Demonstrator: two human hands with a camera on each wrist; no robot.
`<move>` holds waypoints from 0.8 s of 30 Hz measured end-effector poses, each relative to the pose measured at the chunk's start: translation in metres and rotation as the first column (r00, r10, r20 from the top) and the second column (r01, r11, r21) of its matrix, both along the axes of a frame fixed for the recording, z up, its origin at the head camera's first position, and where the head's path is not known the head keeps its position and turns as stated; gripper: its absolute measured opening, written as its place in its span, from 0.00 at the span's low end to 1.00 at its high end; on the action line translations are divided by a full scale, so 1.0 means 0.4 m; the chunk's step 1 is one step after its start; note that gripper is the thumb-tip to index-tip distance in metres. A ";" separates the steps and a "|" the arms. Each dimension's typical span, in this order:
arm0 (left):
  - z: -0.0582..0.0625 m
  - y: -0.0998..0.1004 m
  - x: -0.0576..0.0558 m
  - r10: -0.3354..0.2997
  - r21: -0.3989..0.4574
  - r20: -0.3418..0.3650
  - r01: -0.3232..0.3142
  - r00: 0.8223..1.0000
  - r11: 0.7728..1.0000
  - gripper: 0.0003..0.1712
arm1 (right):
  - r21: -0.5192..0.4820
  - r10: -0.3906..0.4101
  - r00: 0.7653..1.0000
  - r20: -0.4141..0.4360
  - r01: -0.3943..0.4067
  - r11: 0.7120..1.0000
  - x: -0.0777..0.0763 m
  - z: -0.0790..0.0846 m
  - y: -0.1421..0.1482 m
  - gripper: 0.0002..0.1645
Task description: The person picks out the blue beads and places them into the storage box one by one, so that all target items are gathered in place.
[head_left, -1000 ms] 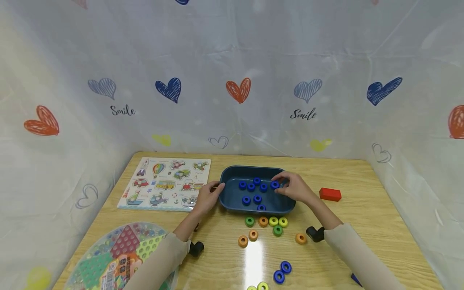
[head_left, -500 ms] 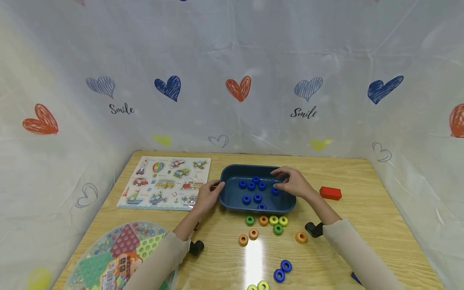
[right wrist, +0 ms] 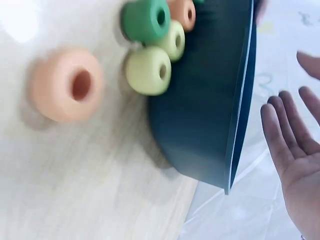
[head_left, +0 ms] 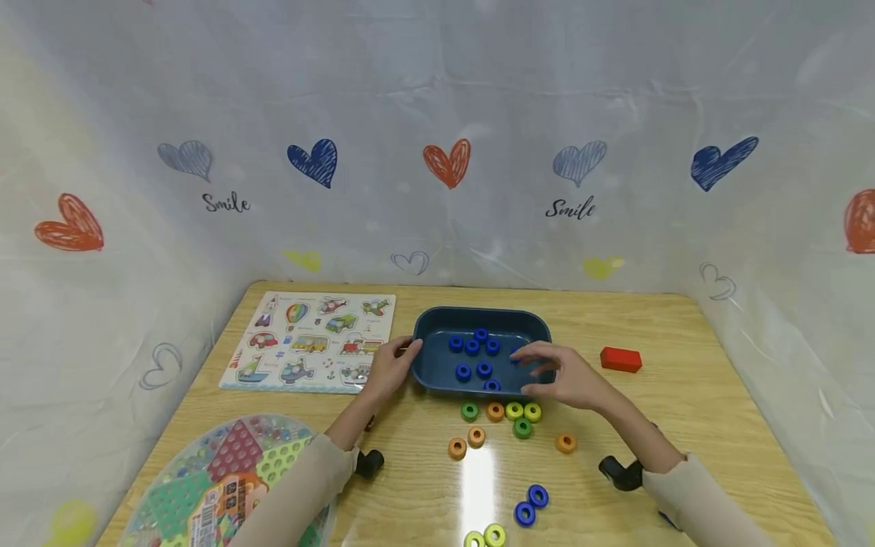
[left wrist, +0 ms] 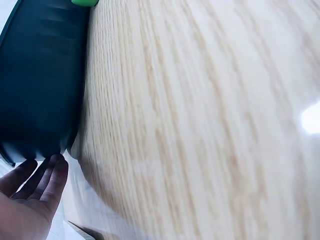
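Note:
A dark blue oblong plastic basin (head_left: 482, 319) holds several blue ring-shaped beads (head_left: 463, 372). At its left end, my left hand (head_left: 391, 368) pinches the rim; in the left wrist view its fingertips (left wrist: 59, 162) meet the outer wall. Over the right end is my right hand (head_left: 570, 376), fingers spread and nothing between them. One blue bead (head_left: 516, 353) inside is partly covered by those fingers. The right wrist view shows this hand's fingers (right wrist: 272, 122) apart, above the basin's rim (right wrist: 235, 135).
Green, orange and yellow beads (head_left: 495, 412) lie in front of the basin. Nearer are two blue beads (head_left: 525, 513) and two yellow ones (head_left: 495, 535). A red block (head_left: 620, 359) sits right, a vehicle puzzle board (head_left: 307, 343) back left, a round Chinese checkers board (head_left: 178, 497) front left.
My right hand has let go of a blue bead, which rests in the basin, and has drawn back right and toward me with its fingers spreading. The left hand stays at the rim.

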State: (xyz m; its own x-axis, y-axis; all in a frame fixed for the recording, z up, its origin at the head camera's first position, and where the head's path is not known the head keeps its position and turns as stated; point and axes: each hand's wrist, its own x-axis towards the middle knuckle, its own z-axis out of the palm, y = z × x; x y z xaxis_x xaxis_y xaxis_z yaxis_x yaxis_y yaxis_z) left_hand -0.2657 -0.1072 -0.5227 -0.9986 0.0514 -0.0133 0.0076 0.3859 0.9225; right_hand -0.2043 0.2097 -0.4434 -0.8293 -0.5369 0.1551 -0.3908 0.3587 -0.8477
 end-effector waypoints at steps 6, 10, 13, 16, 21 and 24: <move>-0.002 -0.008 0.002 0.004 0.000 -0.025 -0.004 1.000 1.000 0.24 | -0.058 0.148 0.989 -0.023 -0.149 0.987 0.055 -0.057 0.019 0.31; -0.004 -0.009 0.006 0.001 0.005 -0.021 0.000 1.000 1.000 0.23 | -0.117 0.196 0.981 0.005 -0.194 0.974 0.105 -0.072 0.026 0.30; -0.005 -0.008 0.007 0.008 0.004 -0.011 -0.008 1.000 1.000 0.24 | -0.146 0.210 0.977 0.036 -0.203 0.968 0.137 -0.091 0.032 0.32; -0.004 -0.006 0.005 0.011 0.005 -0.012 -0.011 1.000 1.000 0.23 | -0.155 0.222 0.972 0.084 -0.207 0.966 0.165 -0.110 0.035 0.35; 0.001 0.001 0.003 0.007 0.011 -0.001 -0.007 1.000 1.000 0.23 | -0.122 0.250 0.948 0.195 -0.230 0.966 0.205 -0.130 0.041 0.41; 0.001 0.004 0.002 0.012 0.006 -0.002 -0.012 1.000 1.000 0.23 | -0.068 0.260 0.937 0.232 -0.251 0.966 0.224 -0.138 0.042 0.45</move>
